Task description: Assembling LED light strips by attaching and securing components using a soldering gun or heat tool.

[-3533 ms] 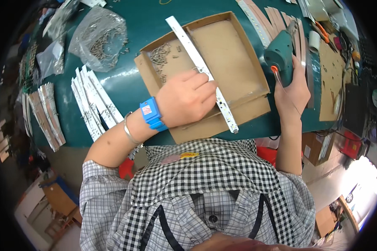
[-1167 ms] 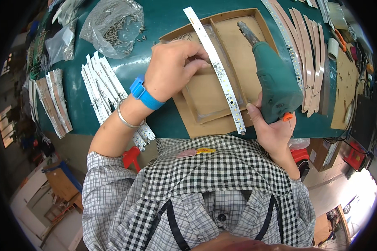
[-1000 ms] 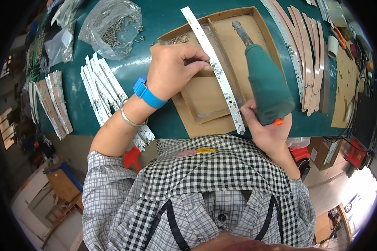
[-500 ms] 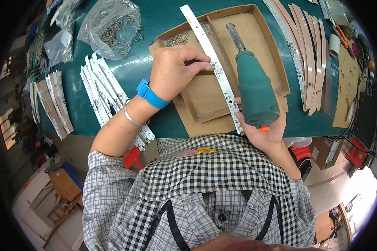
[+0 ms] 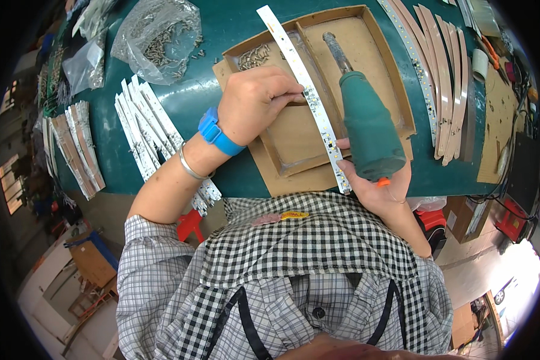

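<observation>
A long white LED circuit strip (image 5: 289, 55), dotted with small chips, slants across the cardboard tray. My left hand (image 5: 259, 90) has thumb and forefinger pinched together at the strip's left edge, around its middle. Whatever those fingertips hold is too small and hidden to make out. In my right hand (image 5: 385, 187) are both the strip's near end, gripped by thumb and finger, and a green-bodied hand tool (image 5: 372, 123) with a metal barrel. The tool leans over the tray, its blunt dark tip pointing away from me, and its body covers much of that hand.
The divided cardboard tray (image 5: 393, 78) has small metal screw-like parts (image 5: 255, 57) in its far left corner. A plastic bag of such parts (image 5: 156, 42) lies far left. White strips (image 5: 147, 120) are stacked left of the tray, brownish curved strips (image 5: 441, 84) right.
The green tool has shifted slightly right and toward me. My left fingers have rolled a little at the strip's edge, while the strip has barely moved.
</observation>
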